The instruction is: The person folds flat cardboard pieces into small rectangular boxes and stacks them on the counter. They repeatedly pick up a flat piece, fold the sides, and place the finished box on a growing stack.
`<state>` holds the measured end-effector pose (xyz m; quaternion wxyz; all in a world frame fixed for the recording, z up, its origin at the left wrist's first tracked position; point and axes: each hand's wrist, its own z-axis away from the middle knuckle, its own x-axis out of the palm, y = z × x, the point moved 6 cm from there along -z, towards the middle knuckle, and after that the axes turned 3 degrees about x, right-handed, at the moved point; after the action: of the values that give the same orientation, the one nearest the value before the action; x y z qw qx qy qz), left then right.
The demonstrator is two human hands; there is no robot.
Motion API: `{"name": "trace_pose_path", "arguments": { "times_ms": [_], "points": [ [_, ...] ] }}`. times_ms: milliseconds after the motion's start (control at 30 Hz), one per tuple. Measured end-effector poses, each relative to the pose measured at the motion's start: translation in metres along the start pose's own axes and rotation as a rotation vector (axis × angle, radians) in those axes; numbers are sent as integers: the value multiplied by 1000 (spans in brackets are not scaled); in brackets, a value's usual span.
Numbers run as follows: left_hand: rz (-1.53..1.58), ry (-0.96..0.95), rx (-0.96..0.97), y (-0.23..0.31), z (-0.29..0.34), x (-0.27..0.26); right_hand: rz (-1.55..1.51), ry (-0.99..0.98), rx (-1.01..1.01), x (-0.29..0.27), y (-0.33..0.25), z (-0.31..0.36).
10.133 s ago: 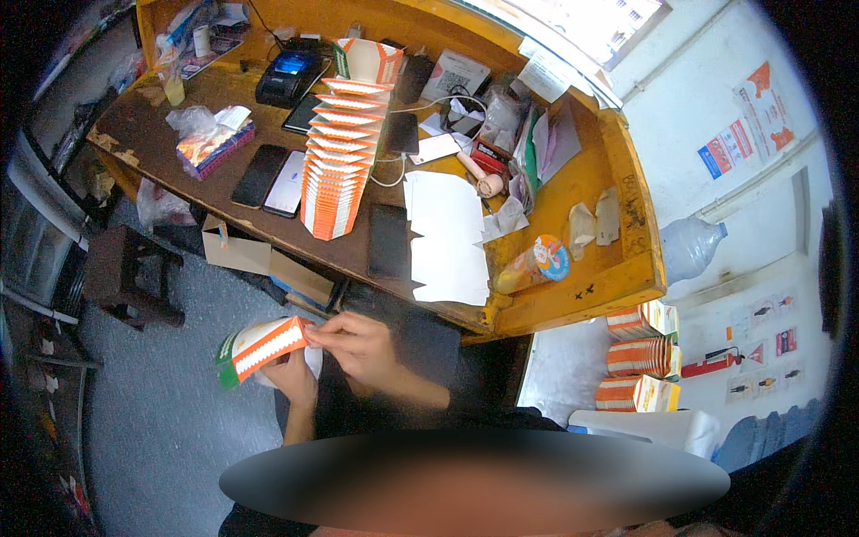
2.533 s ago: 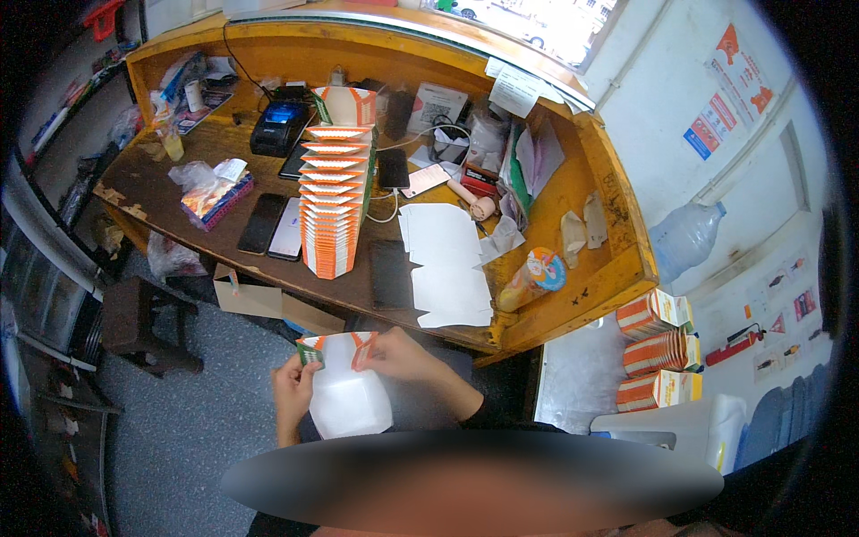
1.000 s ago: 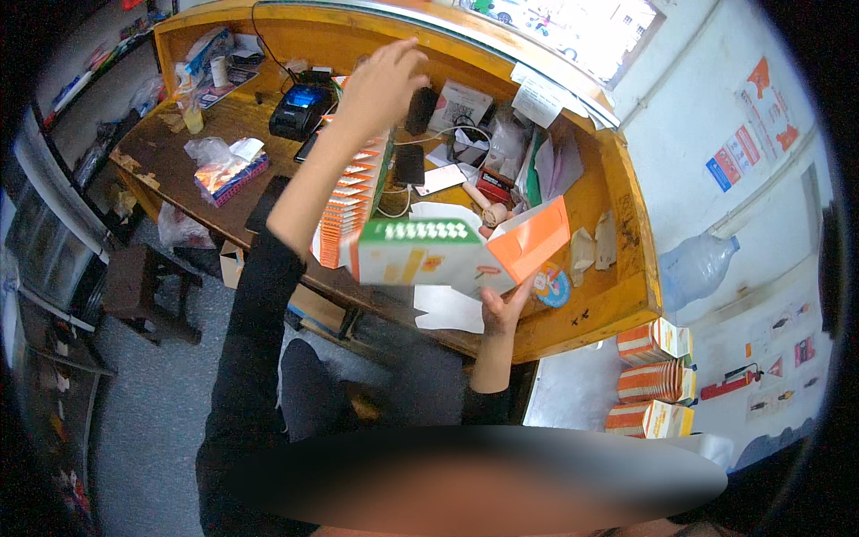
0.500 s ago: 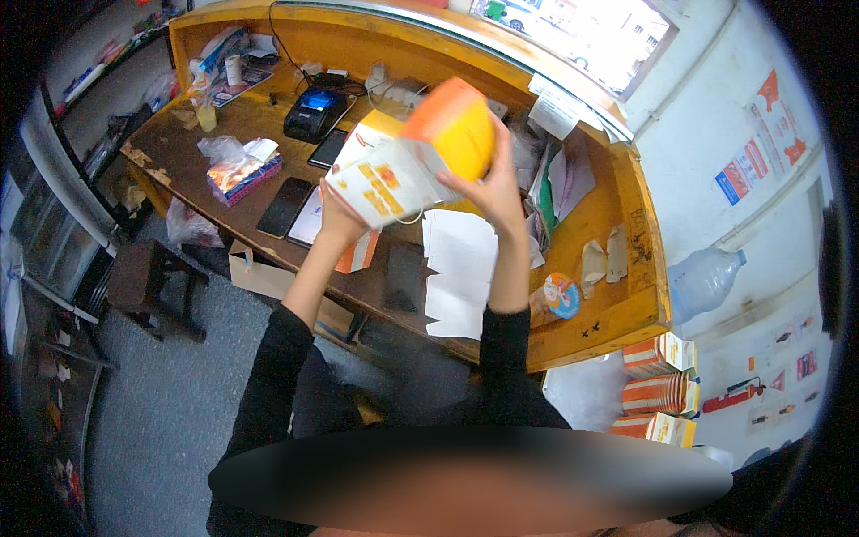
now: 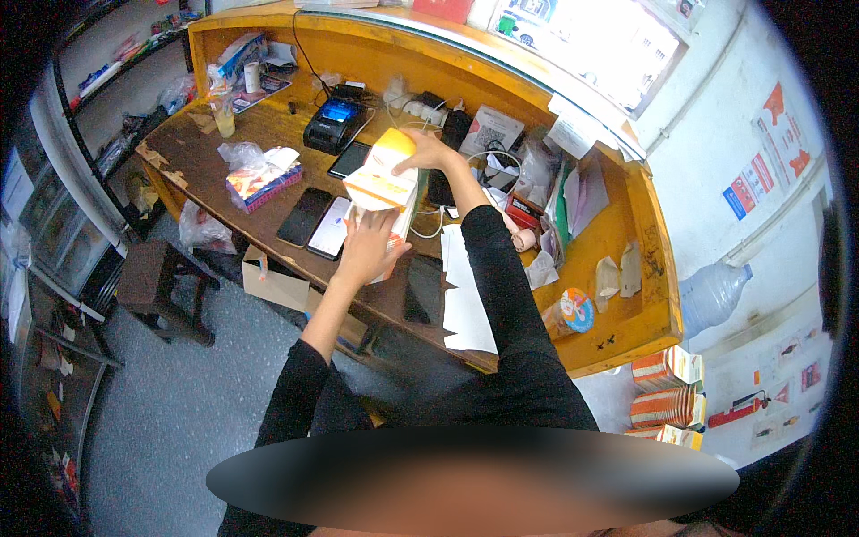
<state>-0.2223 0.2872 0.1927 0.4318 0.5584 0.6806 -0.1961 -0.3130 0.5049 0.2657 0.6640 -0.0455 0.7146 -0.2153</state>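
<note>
White, yellow and orange paper food boxes (image 5: 380, 186) stand together on the brown desk in front of me. My right hand (image 5: 425, 154) reaches over their far yellow end, fingers curled over the edge. Against the near side, my left hand (image 5: 362, 249) grips lower down, fingers spread on the face and thumb along the right. An orange-striped part shows beside the left thumb. Both hands partly hide the boxes. A lit phone (image 5: 331, 225) and a dark phone (image 5: 306, 217) lie left of my left hand.
White paper sheets (image 5: 465, 304) lie under my right forearm. A black card machine (image 5: 335, 123) and a tissue box (image 5: 261, 182) sit leftward. Cables, papers and a round-lidded cup (image 5: 573, 311) are at the right. Nested boxes (image 5: 662, 403) are stacked beyond the desk; a stool (image 5: 161, 282) stands left.
The orange-and-yellow box my right hand held raised has come down to the other boxes. My right hand has moved left onto their far end; my left hand has shifted lower on them.
</note>
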Motion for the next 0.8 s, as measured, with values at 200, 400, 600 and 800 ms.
{"name": "trace_pose_path", "arguments": {
  "times_ms": [200, 400, 600, 800],
  "points": [
    [681, 491, -245, -22, 20, -38, -78, -13, 37, 24, 14, 24],
    [514, 393, -886, -65, -32, -47, 79, 34, 34, 33, 12, 26],
    [619, -30, -736, -76, -65, -37, 135, 40, 95, 34, 8, 31],
    [-288, -133, -721, -63, -43, -16, 143, -11, 115, 30, -3, 41]
  ]
}}
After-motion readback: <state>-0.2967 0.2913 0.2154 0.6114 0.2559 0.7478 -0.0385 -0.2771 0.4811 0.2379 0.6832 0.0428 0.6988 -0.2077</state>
